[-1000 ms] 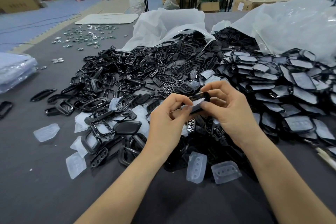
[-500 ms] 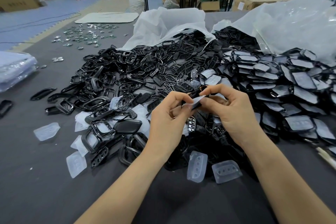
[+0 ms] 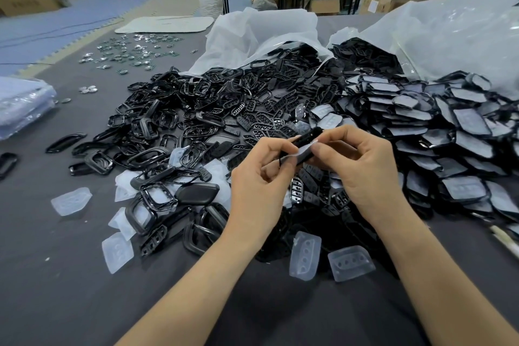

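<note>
Pinching a small black plastic frame (image 3: 307, 137) and a translucent soft insert (image 3: 304, 152) between them, the left hand (image 3: 259, 185) and right hand (image 3: 365, 168) hide most of both pieces, so how they meet cannot be made out. Glossy black frames (image 3: 196, 121) heap beyond the left hand; two frosted, holed pads (image 3: 305, 255) lie just below the wrists on grey cloth (image 3: 70, 289).

Glossy black frames (image 3: 157, 199), translucent whitish pads (image 3: 304, 255), dark grey tablecloth (image 3: 56, 289).

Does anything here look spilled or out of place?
Yes: black plastic frames pour from two open white plastic bags across the grey table, and translucent rubbery pads lie scattered loose near the left hand and right hand.
</note>
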A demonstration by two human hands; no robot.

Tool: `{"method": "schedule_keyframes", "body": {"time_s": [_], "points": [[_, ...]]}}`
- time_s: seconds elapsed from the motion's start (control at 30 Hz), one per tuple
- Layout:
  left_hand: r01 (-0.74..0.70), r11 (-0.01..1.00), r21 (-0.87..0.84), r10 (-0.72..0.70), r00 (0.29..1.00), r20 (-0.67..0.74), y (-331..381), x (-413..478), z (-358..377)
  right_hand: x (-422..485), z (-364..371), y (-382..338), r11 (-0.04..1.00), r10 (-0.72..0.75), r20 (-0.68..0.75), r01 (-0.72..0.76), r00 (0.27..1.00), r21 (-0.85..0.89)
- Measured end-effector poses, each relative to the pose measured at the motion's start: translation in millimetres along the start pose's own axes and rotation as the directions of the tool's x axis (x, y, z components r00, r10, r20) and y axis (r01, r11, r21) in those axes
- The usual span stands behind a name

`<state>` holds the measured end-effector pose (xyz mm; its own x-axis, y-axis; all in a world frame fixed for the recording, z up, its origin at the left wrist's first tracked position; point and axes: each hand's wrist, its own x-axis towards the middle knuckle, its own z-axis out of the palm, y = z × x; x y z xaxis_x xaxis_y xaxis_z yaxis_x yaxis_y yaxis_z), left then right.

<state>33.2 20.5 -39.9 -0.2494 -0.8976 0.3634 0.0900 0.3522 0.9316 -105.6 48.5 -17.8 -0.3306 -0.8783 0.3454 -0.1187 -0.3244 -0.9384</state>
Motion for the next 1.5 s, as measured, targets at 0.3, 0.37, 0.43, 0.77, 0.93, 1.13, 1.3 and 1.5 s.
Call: {"method": "schedule_keyframes", "body": {"time_s": [0.3, 0.37, 0.43, 0.77, 0.93, 1.13, 1.3, 1.5], "points": [[-0.113, 0.978, 0.175, 0.119, 0.993, -0.025, 3.0, -3.6, 3.9, -3.4, 5.8, -1.5, 0.999, -0.033, -0.050, 0.032, 0.998, -0.021], [-0.109, 0.976, 0.188, 0.116, 0.993, -0.028, 2.6, -4.5, 4.3, -3.2, 5.9, -0.3, 1.000, -0.012, -0.053, 0.012, 0.999, 0.001], [-0.117, 0.979, 0.168, 0.123, 0.992, -0.025, 4.2, -4.7, 4.0, -2.5, 5.9, 1.0, 0.999, 0.013, -0.067, -0.010, 0.998, 0.052], [0.054, 0.985, -0.164, -0.041, 0.996, 0.082, 4.2, -4.0, 3.4, 4.5, -2.3, 7.9, 0.962, 0.173, -0.016, -0.166, 0.985, 0.217], [0.109, 0.970, -0.216, -0.104, 0.994, 0.036, 5.9, -0.7, 1.5, 3.4, -1.1, 7.4, 0.971, 0.145, 0.027, -0.148, 0.989, 0.189], [0.135, 0.966, -0.219, -0.131, 0.991, 0.032, 3.2, 0.8, 0.6, 1.0, 0.7, 6.0, 0.973, 0.146, 0.092, -0.160, 0.985, 0.168], [0.144, 0.965, -0.220, -0.147, 0.989, 0.002, 1.2, 1.9, -0.3, 0.2, 2.8, 7.4, 0.976, 0.138, 0.106, -0.153, 0.985, 0.153], [0.135, 0.969, -0.207, -0.140, 0.990, -0.011, -1.4, 2.0, -1.1, 0.4, 3.3, 9.4, 0.978, 0.122, 0.117, -0.139, 0.986, 0.157]]}}
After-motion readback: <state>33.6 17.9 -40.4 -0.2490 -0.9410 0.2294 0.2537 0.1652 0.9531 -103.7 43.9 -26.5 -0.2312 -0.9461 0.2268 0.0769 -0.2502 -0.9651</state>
